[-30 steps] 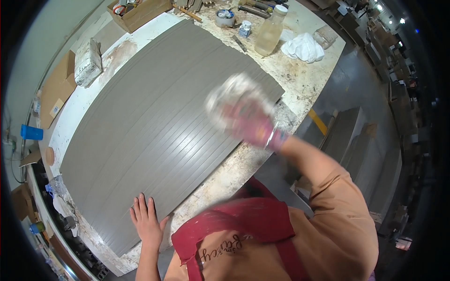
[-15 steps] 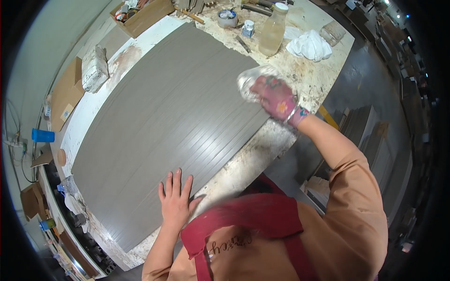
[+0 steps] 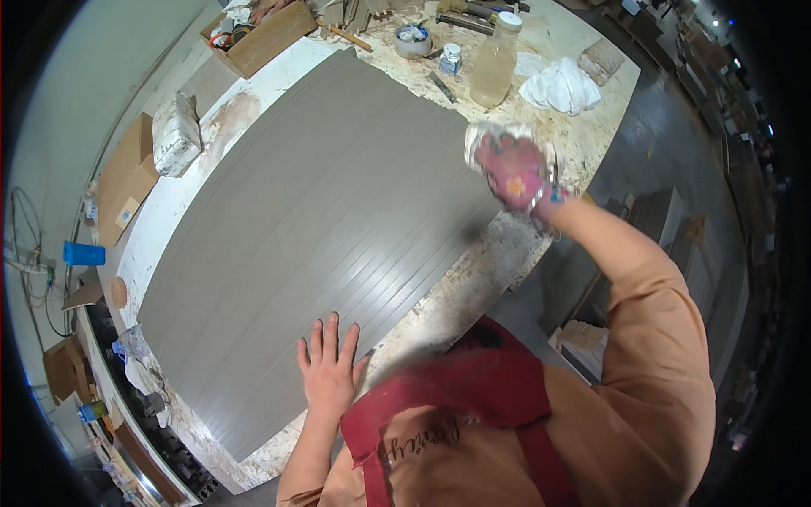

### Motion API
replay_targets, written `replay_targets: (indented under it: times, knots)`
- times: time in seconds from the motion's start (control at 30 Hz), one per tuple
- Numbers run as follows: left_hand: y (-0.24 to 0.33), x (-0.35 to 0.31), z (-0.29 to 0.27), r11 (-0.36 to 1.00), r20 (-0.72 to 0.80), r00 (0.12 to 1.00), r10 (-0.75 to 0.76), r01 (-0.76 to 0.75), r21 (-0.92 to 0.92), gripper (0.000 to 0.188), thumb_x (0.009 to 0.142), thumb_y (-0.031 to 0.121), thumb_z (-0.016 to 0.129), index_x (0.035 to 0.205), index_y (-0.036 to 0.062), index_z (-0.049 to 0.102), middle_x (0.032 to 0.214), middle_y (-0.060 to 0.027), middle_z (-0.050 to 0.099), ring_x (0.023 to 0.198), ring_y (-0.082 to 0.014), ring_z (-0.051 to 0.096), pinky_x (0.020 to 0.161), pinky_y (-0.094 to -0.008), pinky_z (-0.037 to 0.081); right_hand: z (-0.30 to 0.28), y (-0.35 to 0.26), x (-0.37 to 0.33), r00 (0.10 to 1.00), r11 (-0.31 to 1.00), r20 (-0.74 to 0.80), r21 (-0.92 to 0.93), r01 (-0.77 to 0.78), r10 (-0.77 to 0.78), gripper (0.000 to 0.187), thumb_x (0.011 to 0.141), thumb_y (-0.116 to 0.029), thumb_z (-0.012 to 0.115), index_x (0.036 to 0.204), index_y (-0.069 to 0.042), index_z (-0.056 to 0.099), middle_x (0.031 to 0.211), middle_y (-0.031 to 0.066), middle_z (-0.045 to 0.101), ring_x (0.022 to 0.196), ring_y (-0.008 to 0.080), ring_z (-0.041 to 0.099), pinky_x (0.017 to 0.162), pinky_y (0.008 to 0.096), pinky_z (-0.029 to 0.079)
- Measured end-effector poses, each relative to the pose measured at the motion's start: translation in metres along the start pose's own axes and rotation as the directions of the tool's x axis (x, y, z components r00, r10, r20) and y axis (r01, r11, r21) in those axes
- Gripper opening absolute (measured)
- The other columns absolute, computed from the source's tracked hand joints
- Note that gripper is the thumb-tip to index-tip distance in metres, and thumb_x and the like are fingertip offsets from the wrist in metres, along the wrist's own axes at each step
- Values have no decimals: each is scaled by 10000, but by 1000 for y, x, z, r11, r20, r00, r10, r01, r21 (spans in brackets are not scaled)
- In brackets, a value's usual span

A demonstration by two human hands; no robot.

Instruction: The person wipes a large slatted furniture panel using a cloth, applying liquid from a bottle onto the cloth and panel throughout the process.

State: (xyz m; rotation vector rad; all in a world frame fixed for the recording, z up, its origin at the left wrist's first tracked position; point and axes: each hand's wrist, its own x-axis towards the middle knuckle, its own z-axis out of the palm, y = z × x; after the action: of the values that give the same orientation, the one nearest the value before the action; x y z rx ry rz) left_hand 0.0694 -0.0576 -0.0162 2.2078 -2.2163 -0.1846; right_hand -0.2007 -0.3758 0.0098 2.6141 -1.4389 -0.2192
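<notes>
A broad grey panel [image 3: 312, 220] of narrow strips laid edge to edge, with one curved side, lies on the worktable. My left hand [image 3: 329, 372], bare, rests flat near the panel's front edge with its fingers spread. At the panel's right end is my right hand [image 3: 514, 173], in a pink flowered glove, closed on a crumpled white rag [image 3: 478, 142]. The rag is against the panel's right edge; motion blurs it a little, and the glove covers part of it.
Beyond the panel stand a bottle of cloudy liquid [image 3: 495, 68], a small jar [image 3: 450, 59], a round tub [image 3: 412, 40] and a bunched white cloth [image 3: 561, 86]. A wrapped block [image 3: 176, 135], cardboard box [image 3: 127, 176] and blue cup [image 3: 84, 253] are at left. Stacked boards stand right.
My right hand has moved slightly right and away with the rag. My left hand stays flat on the panel. The whole view has shifted a little.
</notes>
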Motion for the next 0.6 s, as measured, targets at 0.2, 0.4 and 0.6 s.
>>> replay_targets:
  times: [0.2,0.4,0.6]
  knots:
    - [1,3,0,1000,-6,1000,-1,1,-5,626,787,344,696,1352,204,465,1472,-127,347,1314,-360,352,1040,-578,262,7,51,48,990,984,91,126,-123,112,271,821,-112,497,1059,-57,615,990,193,645,866,370,645,749,438,524]
    - [-8,5,-18,986,64,997,-31,41,-160,716,741,398,715,1362,158,453,1480,-147,327,1325,-360,334,1048,-574,244,-44,14,4,987,726,-115,688,0,109,364,919,-370,537,1137,-87,607,1115,150,628,1019,290,618,903,384,472]
    - [-23,29,-18,998,102,995,-23,29,-60,776,755,466,669,1394,111,409,1520,-197,225,1372,-404,243,1075,-579,194,41,-38,-38,857,885,-398,187,427,-329,538,863,-346,571,1374,-221,460,1476,50,378,1335,231,352,1102,441,235]
